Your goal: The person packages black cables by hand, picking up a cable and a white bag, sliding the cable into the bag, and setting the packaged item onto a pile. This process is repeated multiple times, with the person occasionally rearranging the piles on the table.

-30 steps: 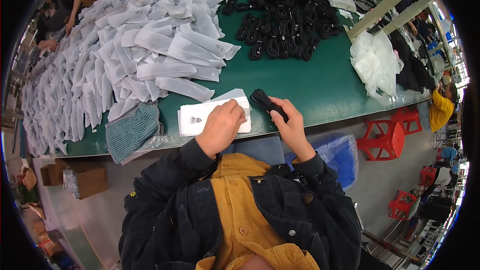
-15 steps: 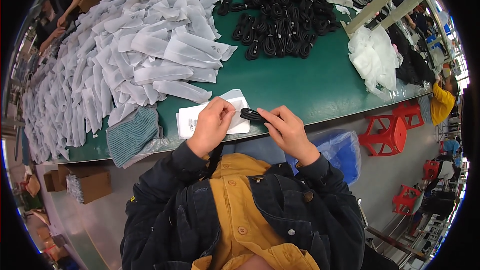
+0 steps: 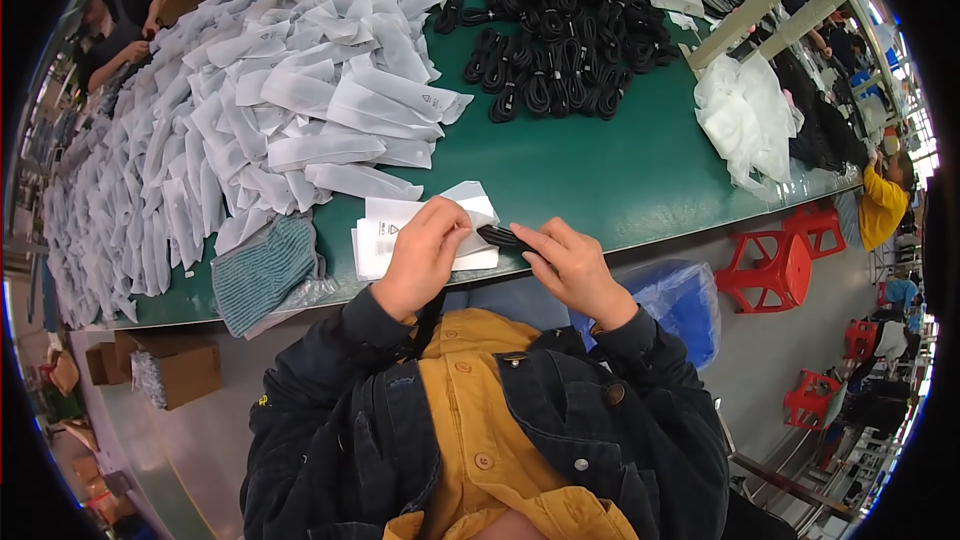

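Note:
My left hand [image 3: 422, 255] is closed, its thumb and fingers pinching the edge of a thin white bag [image 3: 468, 202] on top of a stack of flat white bags [image 3: 370, 262]. Between the fingers and thumb of my right hand [image 3: 575, 268] is a coiled black cable [image 3: 508, 239]. The cable's left end touches the mouth of the pinched bag; whether it is inside, I cannot tell. Both hands work just above the near edge of the green table [image 3: 560, 175].
Filled whitish bags [image 3: 290, 110] lie heaped at left, beside a teal ribbed cloth [image 3: 265, 275]. Bundled black cables [image 3: 560, 40] are piled at the back. Crumpled white plastic [image 3: 745, 120] sits at right. Below the edge are a blue lined bin [image 3: 680, 310] and red stools [image 3: 770, 270].
The top bag has lifted and shown more of its left side. My right hand has tilted the cable, and its end now meets the bag's edge. A person's arms at far left have shifted.

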`<state>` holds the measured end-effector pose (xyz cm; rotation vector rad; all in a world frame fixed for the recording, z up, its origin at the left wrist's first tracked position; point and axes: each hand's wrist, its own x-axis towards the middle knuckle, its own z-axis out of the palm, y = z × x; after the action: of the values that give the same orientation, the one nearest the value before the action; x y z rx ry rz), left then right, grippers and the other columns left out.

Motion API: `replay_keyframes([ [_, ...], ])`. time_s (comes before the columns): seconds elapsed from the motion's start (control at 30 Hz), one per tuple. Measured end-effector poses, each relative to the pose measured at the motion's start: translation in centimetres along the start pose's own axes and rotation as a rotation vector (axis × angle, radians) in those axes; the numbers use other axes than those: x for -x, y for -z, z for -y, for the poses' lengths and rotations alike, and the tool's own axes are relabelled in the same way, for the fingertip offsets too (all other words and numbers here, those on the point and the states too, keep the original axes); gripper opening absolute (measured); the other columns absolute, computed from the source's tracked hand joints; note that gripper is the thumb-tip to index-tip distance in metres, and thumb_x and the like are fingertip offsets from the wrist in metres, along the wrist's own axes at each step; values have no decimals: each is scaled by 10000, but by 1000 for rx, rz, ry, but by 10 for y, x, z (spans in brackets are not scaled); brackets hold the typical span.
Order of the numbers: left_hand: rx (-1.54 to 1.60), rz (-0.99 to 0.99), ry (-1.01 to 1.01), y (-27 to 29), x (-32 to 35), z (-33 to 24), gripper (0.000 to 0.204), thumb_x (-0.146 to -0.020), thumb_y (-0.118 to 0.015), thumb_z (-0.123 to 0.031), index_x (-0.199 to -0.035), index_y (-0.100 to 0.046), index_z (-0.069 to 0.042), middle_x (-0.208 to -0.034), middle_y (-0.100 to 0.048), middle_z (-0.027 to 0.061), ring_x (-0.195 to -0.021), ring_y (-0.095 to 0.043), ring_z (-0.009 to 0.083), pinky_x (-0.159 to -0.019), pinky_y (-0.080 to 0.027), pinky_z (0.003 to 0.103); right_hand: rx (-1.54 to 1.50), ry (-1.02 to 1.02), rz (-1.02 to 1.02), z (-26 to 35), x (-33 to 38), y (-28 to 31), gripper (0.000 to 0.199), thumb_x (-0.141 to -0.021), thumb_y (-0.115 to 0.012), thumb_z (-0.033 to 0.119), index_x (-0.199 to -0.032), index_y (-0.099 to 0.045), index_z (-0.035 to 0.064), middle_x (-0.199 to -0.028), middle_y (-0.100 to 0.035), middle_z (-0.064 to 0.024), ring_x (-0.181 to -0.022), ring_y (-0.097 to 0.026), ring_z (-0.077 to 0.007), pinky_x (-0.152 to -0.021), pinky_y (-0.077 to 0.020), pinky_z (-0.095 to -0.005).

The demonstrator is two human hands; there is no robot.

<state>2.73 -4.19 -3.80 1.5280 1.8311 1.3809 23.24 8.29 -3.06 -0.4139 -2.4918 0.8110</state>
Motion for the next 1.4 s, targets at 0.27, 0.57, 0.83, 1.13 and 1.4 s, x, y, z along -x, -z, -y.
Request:
replay_keyframes([
  [0.27,-158,125,-373,1,-11,-18,149,-798,-649,49,-888,-559,-29,-981,-560,121,-957,-534,324,-779,-462,391,-667,-575,15,-14,-5,-22,301,-903,-663,51,-1200,-623,20,-848,-571,-57,-781,-561,-148,-673,-483,-296],
  [0.57,169,14,-65,31,-35,-13,98,-870,-633,-3,-919,-555,-37,-1095,-587,81,-1046,-541,245,-839,-473,355,-539,71,-117,22,-60,-7,315,-888,-643,-2,-1202,-618,25,-1093,-555,-103,-948,-577,-186,-800,-510,-294],
  [0.83,945,-102,173,91,-100,-19,172,-1019,-535,-151,-1087,-603,-8,-1164,-620,45,-1005,-585,132,-847,-479,294,279,165,-290,-80,-188,-11,338,-936,-623,163,-1273,-613,143,-1252,-574,-133,-1177,-551,-299,-942,-487,-407],
  [1.13,-103,-142,-120,64,-54,-4,190,-899,-650,-84,-1083,-624,-43,-1014,-617,68,-874,-579,158,-758,-490,311,609,259,51,-115,-155,-18,328,-924,-636,266,-1233,-626,155,-1337,-580,-120,-1286,-496,-303,-1055,-385,-437],
  [1.4,-287,126,-226,-5,-2,3,157,-821,-715,-72,-932,-617,-19,-891,-564,122,-863,-580,328,-739,-477,390,596,89,200,-74,-96,6,289,-850,-662,174,-1136,-652,134,-1306,-594,-87,-1101,-555,-271,-951,-422,-468],
])
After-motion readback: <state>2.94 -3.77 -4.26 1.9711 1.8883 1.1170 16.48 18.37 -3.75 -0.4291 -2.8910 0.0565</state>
